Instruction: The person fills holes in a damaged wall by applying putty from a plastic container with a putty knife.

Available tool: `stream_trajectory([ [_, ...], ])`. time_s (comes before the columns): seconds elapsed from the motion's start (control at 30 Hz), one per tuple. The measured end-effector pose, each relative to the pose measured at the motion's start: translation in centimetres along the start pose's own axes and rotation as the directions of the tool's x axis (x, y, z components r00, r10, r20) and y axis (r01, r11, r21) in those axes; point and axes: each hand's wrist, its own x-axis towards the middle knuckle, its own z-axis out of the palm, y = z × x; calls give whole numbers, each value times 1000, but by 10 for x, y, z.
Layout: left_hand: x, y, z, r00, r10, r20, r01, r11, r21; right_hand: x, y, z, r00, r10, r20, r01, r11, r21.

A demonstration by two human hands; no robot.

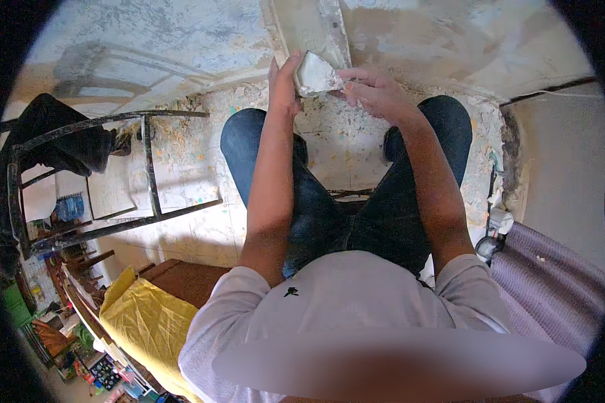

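My left hand [286,84] grips a small whitish piece [318,72] with a dark rim along one side; its face is coated in white, lumpy plaster-like paste. I cannot tell whether it is a shallow bowl or a flat board. At its right edge, the fingers of my right hand [380,94] are bent and pressed together. What they hold, if anything, is too small to make out. Both hands are in front of the wall [423,47], just below a pale vertical strip [308,27] bordered by raised edges.
My knees are bent apart over a floor [336,158] strewn with plaster crumbs. On the left stands a black metal ladder-like frame [148,164], with another person's dark-trousered leg [67,138] beside it. A yellow cloth [148,312] covers furniture behind left; a purplish textured cover [551,275] lies right.
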Motion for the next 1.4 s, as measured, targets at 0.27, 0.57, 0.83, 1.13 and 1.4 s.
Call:
stream_trajectory([
  [0.27,21,1,-22,995,-62,80,69,994,-86,11,19,-26,997,-71,-32,77,969,236],
  [0.57,2,16,-23,994,-71,82,96,927,-361,-2,-22,-37,955,-132,-266,257,816,519],
  [0.83,1,17,-11,997,-82,5,78,937,-342,78,-54,-93,643,-674,-364,474,723,-503],
  [1.13,10,6,-20,998,-59,-4,53,932,-359,137,-59,-135,384,-917,107,211,-25,-977],
  [1.4,1,12,-15,995,-100,12,97,927,-361,158,-53,-156,447,-869,211,108,-181,-977],
])
